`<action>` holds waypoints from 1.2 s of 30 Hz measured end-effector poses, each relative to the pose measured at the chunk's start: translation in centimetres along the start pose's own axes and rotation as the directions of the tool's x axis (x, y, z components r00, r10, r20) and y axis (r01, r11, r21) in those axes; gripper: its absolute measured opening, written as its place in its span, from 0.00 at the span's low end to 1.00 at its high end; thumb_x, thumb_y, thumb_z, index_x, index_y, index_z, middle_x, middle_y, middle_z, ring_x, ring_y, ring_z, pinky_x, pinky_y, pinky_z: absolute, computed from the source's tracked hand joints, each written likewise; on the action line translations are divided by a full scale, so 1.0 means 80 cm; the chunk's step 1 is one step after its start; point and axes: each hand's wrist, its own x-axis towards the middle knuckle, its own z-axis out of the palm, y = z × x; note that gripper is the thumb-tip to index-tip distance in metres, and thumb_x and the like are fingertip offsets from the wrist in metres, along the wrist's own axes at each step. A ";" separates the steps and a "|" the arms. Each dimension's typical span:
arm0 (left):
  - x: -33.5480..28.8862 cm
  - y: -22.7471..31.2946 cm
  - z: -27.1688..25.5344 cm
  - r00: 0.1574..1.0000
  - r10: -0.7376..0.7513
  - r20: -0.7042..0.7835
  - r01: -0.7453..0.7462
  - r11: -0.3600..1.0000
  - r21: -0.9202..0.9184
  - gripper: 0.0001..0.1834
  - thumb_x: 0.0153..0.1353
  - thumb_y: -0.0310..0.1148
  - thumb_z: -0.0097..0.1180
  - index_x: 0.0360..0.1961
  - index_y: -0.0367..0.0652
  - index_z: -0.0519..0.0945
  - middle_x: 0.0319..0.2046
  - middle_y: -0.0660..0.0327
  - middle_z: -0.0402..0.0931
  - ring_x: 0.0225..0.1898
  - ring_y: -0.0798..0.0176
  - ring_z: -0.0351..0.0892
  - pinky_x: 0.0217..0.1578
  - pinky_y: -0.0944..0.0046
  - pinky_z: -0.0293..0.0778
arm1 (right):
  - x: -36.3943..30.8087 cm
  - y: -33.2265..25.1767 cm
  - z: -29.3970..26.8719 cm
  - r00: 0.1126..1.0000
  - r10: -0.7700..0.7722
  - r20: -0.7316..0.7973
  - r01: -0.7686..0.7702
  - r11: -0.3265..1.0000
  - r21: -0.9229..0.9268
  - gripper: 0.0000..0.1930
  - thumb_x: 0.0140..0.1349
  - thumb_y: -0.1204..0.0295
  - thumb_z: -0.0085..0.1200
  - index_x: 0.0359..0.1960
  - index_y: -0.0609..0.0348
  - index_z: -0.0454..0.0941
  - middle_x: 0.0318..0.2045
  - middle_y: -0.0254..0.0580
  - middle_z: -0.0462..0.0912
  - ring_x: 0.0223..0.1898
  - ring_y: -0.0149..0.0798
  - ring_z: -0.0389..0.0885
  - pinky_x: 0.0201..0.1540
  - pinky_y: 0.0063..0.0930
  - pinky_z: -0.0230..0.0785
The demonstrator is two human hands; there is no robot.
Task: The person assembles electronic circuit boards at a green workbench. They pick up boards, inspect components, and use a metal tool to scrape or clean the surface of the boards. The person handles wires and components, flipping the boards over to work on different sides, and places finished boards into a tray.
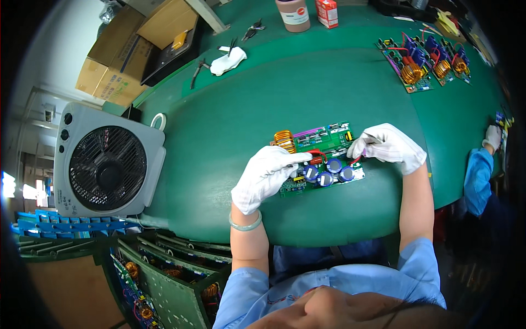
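Note:
A green circuit board (323, 143) lies on the table in front of me. It carries a copper-wound coil (284, 141) at its far left corner and several blue capacitors (325, 179) along its near side. My left hand (264, 174), in a white glove, is closed at the board's left side, its fingertips pinching a red wire (316, 153). At the right edge my right hand (390, 147), gloved too, has thumb and finger pinched together by the end of a red wire (355, 161). The gloves cover part of the board.
Several similar boards (412, 72) stand at the far right; a co-worker's gloved hand (493, 137) is at the right edge. On the left stands a grey fan (109, 164). Pliers (198, 72), a white cloth (228, 61) and a tub (293, 15) lie along the back. A green rack (164, 285) holds boards below left.

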 end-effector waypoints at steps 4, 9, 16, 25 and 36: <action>0.000 -0.006 -0.002 0.998 0.056 0.018 -0.057 0.997 0.048 0.16 0.60 0.29 0.60 0.50 0.45 0.88 0.26 0.64 0.80 0.31 0.63 0.79 0.40 0.63 0.75 | 0.002 0.005 -0.004 0.999 -0.029 0.029 0.027 0.999 0.045 0.09 0.63 0.78 0.55 0.41 0.66 0.84 0.40 0.42 0.88 0.45 0.31 0.83 0.51 0.25 0.74; 0.000 -0.006 -0.001 0.999 0.030 0.035 -0.031 0.999 0.042 0.16 0.59 0.28 0.62 0.48 0.46 0.88 0.27 0.65 0.80 0.31 0.62 0.79 0.41 0.62 0.75 | 0.001 0.010 -0.009 0.999 -0.029 0.039 0.028 0.999 0.025 0.10 0.62 0.71 0.60 0.41 0.66 0.84 0.41 0.45 0.88 0.46 0.35 0.84 0.50 0.28 0.74; 0.005 -0.032 -0.006 0.964 0.166 -0.206 -0.085 0.933 0.350 0.23 0.57 0.42 0.71 0.54 0.49 0.85 0.54 0.52 0.79 0.56 0.49 0.76 0.57 0.54 0.74 | 0.012 0.003 0.001 0.983 -0.017 -0.184 0.025 0.999 0.041 0.14 0.64 0.69 0.62 0.49 0.62 0.85 0.40 0.37 0.88 0.40 0.23 0.80 0.42 0.21 0.73; 0.010 -0.051 -0.003 0.993 -0.051 -0.111 0.078 0.963 0.257 0.39 0.43 0.42 0.79 0.59 0.47 0.79 0.56 0.55 0.78 0.57 0.51 0.75 0.59 0.56 0.71 | 0.029 0.010 -0.001 0.854 0.092 -0.512 -0.102 0.995 0.010 0.13 0.65 0.65 0.62 0.47 0.56 0.86 0.28 0.28 0.84 0.18 0.18 0.62 0.20 0.17 0.53; 0.015 -0.045 0.009 0.983 -0.171 -0.063 0.181 0.961 0.211 0.32 0.42 0.44 0.80 0.47 0.42 0.81 0.35 0.55 0.78 0.37 0.56 0.78 0.43 0.60 0.76 | 0.038 -0.007 0.019 0.841 0.023 -0.541 -0.069 0.996 -0.064 0.12 0.59 0.69 0.68 0.42 0.60 0.85 0.31 0.31 0.85 0.30 0.21 0.75 0.32 0.17 0.66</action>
